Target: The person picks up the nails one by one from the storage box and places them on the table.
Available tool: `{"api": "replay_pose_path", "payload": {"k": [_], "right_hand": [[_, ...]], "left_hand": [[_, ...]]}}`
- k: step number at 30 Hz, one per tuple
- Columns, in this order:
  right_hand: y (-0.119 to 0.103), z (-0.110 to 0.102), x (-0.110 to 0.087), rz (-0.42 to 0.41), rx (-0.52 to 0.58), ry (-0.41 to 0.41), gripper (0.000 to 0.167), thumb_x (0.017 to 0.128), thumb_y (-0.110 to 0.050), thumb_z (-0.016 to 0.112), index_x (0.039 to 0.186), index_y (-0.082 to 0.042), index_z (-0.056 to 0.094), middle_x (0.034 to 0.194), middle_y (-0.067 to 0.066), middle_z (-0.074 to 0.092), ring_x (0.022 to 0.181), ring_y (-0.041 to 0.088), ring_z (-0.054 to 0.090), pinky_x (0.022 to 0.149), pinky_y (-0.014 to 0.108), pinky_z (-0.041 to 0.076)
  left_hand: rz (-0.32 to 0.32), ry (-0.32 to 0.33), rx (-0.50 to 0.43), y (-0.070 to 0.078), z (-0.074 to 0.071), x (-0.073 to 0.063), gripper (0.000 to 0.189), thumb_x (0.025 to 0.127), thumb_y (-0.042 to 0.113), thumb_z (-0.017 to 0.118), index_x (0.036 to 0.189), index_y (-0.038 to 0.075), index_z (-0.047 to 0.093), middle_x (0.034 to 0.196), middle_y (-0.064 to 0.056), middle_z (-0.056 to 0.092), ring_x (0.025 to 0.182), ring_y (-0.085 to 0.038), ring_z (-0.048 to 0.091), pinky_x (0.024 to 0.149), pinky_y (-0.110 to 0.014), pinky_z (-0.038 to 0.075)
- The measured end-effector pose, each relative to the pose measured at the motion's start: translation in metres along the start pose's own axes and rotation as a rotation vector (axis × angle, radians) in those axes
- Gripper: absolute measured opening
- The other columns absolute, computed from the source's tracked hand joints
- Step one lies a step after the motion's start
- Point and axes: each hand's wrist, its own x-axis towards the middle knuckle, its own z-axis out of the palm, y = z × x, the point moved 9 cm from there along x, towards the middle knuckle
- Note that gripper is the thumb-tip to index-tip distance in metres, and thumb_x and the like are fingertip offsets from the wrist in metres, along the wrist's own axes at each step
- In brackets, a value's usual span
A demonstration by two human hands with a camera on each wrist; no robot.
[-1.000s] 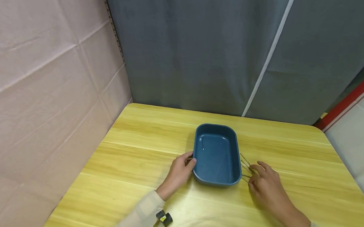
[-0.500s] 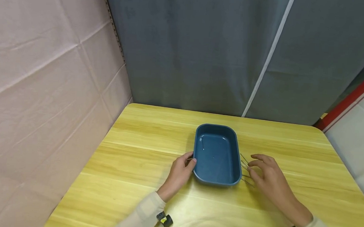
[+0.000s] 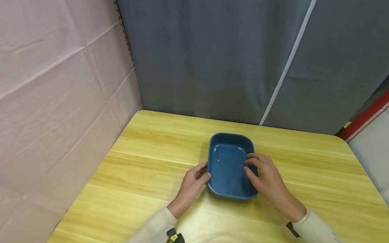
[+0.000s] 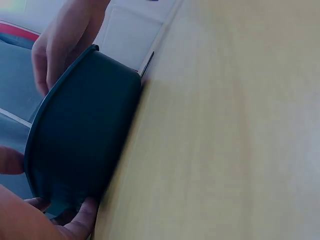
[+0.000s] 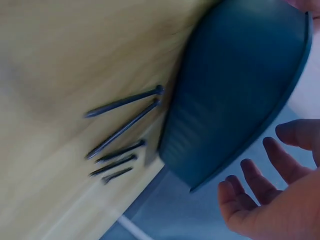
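Observation:
A dark blue plastic box (image 3: 227, 196) stands on the wooden table. My left hand (image 3: 190, 185) holds its left side, thumb at the rim and fingers against the outer wall (image 4: 80, 140). Over the right rim, my right hand (image 3: 266, 176) reaches with spread, loosely bent fingers; the right wrist view shows nothing between them. One thin dark nail (image 3: 217, 154) lies inside, towards the far left. On the table by the box's right side lie several dark nails (image 5: 122, 132), hidden in the head view by the right hand.
The yellow wood-grain table (image 3: 148, 152) extends around the box. A grey curtain (image 3: 199, 64) hangs behind its far edge. Pale sheeting (image 3: 53, 113) stands on the left, and a white panel with a red edge (image 3: 375, 110) on the right.
My right hand has left the nails beside the box and moved left and up over the right rim. The left hand and the box have stayed nearly in place.

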Motion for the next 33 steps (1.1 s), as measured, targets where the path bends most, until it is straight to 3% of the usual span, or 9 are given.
{"api": "replay_pose_path", "payload": {"k": [7,15,17,22,25,33], "right_hand": [[-0.004,0.027,0.033,0.013,-0.026,-0.165,0.013,0.097,-0.003,0.082,0.108,0.004,0.081,0.128,0.024,0.073,0.123,0.044,0.064,0.104,0.062,0.055],[-0.005,0.057,0.065,-0.015,-0.044,-0.281,0.018,0.098,-0.009,0.08,0.108,0.005,0.082,0.119,0.024,0.075,0.113,0.046,0.066,0.098,0.061,0.057],[0.005,0.071,0.072,-0.035,-0.069,-0.294,0.019,0.097,-0.013,0.08,0.105,0.004,0.083,0.114,0.024,0.075,0.108,0.046,0.066,0.093,0.058,0.059],[0.016,0.092,0.086,-0.02,-0.118,-0.349,0.02,0.097,-0.015,0.079,0.102,0.004,0.083,0.105,0.023,0.074,0.099,0.044,0.067,0.086,0.055,0.06],[0.009,0.097,0.092,0.02,-0.151,-0.404,0.018,0.098,-0.014,0.078,0.099,0.004,0.083,0.101,0.02,0.073,0.095,0.04,0.066,0.086,0.054,0.059],[0.016,0.112,0.099,0.059,-0.239,-0.473,0.023,0.098,-0.019,0.082,0.082,-0.004,0.078,0.089,0.013,0.067,0.086,0.032,0.059,0.076,0.047,0.055]], "left_hand": [[0.011,0.004,-0.021,-0.004,0.002,-0.002,0.051,0.11,0.009,0.061,0.159,-0.004,0.053,0.149,-0.022,0.064,0.135,-0.038,0.062,0.103,-0.021,0.053],[0.022,0.036,-0.076,-0.008,0.003,-0.004,0.05,0.11,0.01,0.061,0.158,-0.004,0.054,0.146,-0.023,0.066,0.138,-0.037,0.061,0.106,-0.022,0.052],[0.024,0.048,-0.08,-0.009,0.002,-0.003,0.05,0.11,0.009,0.061,0.157,-0.004,0.055,0.146,-0.023,0.066,0.138,-0.037,0.061,0.105,-0.022,0.052],[0.029,0.055,-0.094,-0.009,0.003,-0.004,0.049,0.11,0.008,0.061,0.157,-0.005,0.055,0.148,-0.025,0.065,0.14,-0.039,0.06,0.106,-0.02,0.051],[0.035,0.057,-0.1,-0.009,0.002,-0.005,0.049,0.11,0.008,0.06,0.157,-0.005,0.055,0.148,-0.025,0.065,0.139,-0.039,0.06,0.106,-0.02,0.051],[0.038,0.063,-0.125,-0.011,0.0,-0.004,0.05,0.11,0.008,0.059,0.157,-0.005,0.054,0.149,-0.026,0.064,0.139,-0.04,0.061,0.106,-0.022,0.052]]}}
